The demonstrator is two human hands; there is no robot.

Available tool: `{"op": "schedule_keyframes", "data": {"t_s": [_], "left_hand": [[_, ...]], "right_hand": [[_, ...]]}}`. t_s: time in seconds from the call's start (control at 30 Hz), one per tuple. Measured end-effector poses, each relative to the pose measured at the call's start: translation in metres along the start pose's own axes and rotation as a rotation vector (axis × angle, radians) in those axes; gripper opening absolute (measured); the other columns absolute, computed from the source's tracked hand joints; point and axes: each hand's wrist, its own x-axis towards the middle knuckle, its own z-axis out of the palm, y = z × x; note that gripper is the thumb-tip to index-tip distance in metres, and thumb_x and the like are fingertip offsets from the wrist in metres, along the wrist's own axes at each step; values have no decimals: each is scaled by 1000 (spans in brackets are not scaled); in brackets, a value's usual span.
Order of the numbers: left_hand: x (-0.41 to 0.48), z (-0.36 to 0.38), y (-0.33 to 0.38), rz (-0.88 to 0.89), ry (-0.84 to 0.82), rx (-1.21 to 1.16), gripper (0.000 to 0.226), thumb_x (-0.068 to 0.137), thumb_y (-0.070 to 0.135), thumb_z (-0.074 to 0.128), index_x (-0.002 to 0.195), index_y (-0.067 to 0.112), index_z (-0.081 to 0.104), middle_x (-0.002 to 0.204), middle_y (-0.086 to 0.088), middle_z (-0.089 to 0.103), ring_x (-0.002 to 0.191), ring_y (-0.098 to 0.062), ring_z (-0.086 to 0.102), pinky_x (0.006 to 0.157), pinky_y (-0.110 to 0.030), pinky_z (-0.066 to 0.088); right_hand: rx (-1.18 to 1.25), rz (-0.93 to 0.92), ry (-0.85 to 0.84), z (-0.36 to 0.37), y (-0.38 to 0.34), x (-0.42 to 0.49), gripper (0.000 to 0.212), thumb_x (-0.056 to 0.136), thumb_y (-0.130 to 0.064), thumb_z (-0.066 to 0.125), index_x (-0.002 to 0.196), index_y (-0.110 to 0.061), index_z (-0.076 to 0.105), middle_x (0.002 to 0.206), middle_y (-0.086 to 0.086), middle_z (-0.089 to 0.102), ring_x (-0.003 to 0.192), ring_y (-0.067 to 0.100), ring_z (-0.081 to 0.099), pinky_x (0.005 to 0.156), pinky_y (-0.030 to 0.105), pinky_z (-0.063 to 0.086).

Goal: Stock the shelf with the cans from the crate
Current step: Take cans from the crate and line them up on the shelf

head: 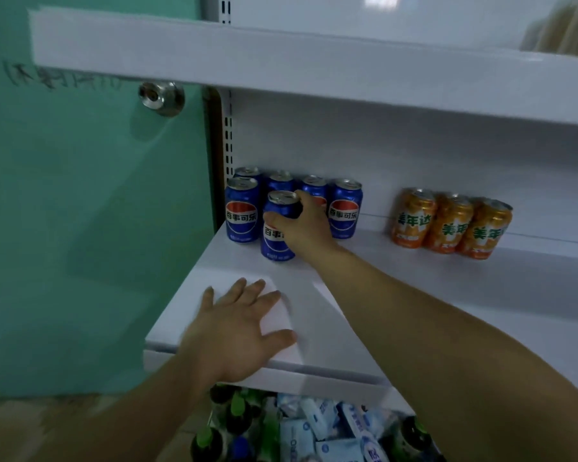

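The right hand [301, 225] curls round the front can [276, 236] near its top, standing it on the shelf [414, 295] before the blue row [344, 208], likely to group like with like; the left hand [237, 325] lies spread flat on the shelf, probably bracing

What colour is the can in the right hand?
Blue, with a red-white-blue emblem; the can shows in the head view.

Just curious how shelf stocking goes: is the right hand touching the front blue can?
Touching. The head view shows the right hand with its thumb and fingers curled round the upper part of the front blue can, no gap between them.
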Motion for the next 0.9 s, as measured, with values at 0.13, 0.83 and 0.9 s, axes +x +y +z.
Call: {"op": "schedule_keyframes", "data": {"t_s": [0.13,0.83,0.9], "left_hand": [[1,1,-1,0,6,-3,77,85,77,22,150,41,1,160,14,-9,147,-10,-11,118,-50,-8],[-4,-20,16,-5,-105,-37,79,88,72,31,153,32,10,162,4,0,149,-18,1,118,-51,2],[-6,-23,53,102,-94,-43,80,89,70,34,153,29,12,162,3,3,148,-17,3,119,-46,5]], "right_hand": [[-8,-7,49,15,6,20,66,81,-35,75,137,-19,43,138,1,51,126,20,49,102,35,43],[-646,222,-40,-160,10,-116,78,89,-57,56,149,-14,30,153,8,36,136,27,40,107,33,34],[-670,288,48,-202,15,-154,77,89,-56,56,148,-14,31,151,9,38,133,29,43,104,34,37]]}}
